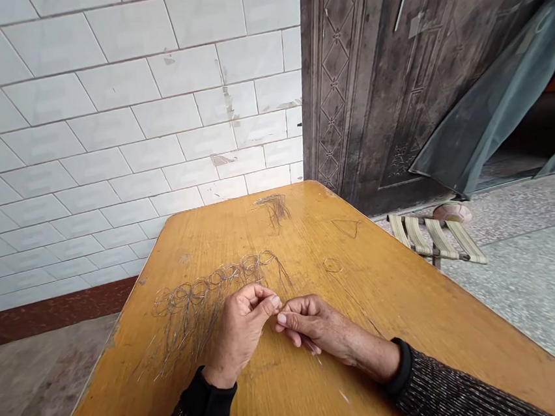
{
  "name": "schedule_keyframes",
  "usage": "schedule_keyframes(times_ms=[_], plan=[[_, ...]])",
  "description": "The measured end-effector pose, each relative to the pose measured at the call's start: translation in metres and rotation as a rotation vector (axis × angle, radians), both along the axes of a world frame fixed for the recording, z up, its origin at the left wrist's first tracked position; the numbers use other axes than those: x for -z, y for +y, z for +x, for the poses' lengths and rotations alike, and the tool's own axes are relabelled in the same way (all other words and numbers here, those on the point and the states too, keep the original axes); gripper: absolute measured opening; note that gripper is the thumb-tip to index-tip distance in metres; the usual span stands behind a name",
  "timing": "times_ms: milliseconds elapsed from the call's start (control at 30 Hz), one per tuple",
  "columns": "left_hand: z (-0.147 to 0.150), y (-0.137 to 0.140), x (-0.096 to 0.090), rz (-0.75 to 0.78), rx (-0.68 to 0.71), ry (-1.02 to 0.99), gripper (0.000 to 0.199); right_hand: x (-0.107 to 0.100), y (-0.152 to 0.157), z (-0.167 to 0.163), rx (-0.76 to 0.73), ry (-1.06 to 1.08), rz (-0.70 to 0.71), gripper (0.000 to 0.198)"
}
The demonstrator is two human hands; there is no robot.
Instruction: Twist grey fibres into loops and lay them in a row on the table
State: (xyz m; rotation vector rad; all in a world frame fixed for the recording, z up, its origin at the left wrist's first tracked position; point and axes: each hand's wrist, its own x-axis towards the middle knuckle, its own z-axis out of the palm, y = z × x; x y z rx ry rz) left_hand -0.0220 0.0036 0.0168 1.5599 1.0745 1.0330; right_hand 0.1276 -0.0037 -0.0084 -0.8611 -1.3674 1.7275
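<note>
My left hand [243, 329] and my right hand [313, 325] meet over the middle of the table, thumbs and fingertips pinched close together. Between them is a thin wire [315, 353], whose shiny end trails below my right fingers; most of it is hidden by the fingers. Left of and beyond my left hand lies a row of looped wires [200, 290], their loops at the far side and their tails pointing towards me. Right of my right hand, a single wire with a round loop [333, 266] lies flat, its long tail running under my right forearm.
The wooden table [257, 406] carries a bundle of loose wires [275, 208] at its far end and a bent wire [347, 227] near its right edge. A strapped folding stool [437, 238] stands right of the table. A tiled wall [128, 137] and dark door [379, 93] are behind.
</note>
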Motion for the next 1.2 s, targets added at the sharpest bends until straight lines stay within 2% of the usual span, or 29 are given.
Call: schedule_keyframes(times_ms=[167,333,567,967,1033,1100,1200], plan=[[0.001,0.002,-0.001,-0.02,-0.064,-0.082,0.019,0.0,-0.004,-0.004,0.045,0.036,0.044,0.032],[0.0,0.003,-0.001,-0.079,-0.037,-0.14,0.019,0.001,-0.009,-0.008,0.137,0.021,0.106,0.03],[-0.009,0.008,-0.006,-0.039,-0.096,-0.146,0.021,0.003,-0.006,-0.006,-0.008,0.014,0.067,0.031],[-0.011,0.01,-0.007,-0.016,-0.093,-0.134,0.019,-0.002,-0.011,0.0,-0.08,-0.067,0.063,0.034],[-0.012,0.01,-0.007,0.022,-0.103,-0.07,0.019,-0.003,-0.011,-0.001,-0.066,-0.058,0.039,0.033],[-0.012,0.009,-0.008,0.126,-0.16,0.061,0.019,-0.003,-0.01,-0.001,-0.043,-0.03,0.008,0.032],[-0.011,0.001,-0.012,0.501,-0.336,0.265,0.013,-0.001,-0.006,-0.002,0.021,0.013,-0.009,0.032]])
